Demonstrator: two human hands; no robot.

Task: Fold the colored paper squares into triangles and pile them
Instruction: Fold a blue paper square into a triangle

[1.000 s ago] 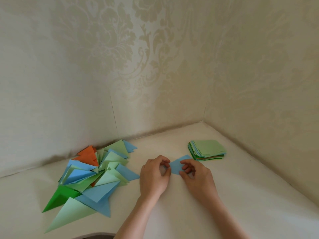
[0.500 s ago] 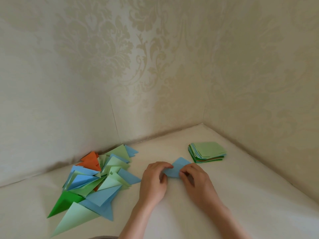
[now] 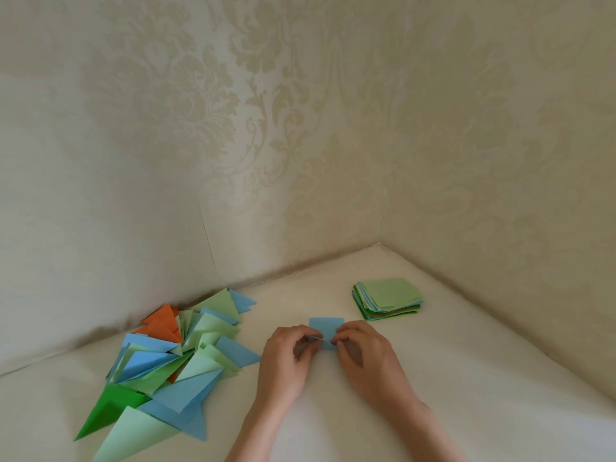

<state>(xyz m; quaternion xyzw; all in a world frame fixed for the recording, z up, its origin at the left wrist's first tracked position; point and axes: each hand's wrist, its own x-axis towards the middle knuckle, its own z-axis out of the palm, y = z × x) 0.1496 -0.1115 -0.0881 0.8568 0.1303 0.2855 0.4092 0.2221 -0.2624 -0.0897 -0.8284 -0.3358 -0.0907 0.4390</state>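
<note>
Cream walls (image 3: pixel 300 128) with a leafy pattern meet in a corner behind the pale tabletop (image 3: pixel 466 395). Left of the hands lies a messy pile of folded triangles (image 3: pixel 173 358). Right of the hands, farther back, sits a stack of squares (image 3: pixel 388 298). The left hand (image 3: pixel 288 365) and right hand (image 3: pixel 365 356) pinch a blue paper (image 3: pixel 326 330).

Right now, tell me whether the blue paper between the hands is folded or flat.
Cannot tell. Blue paper shows a squarish top; left hand and right hand pinch and hide its lower edge.
</note>
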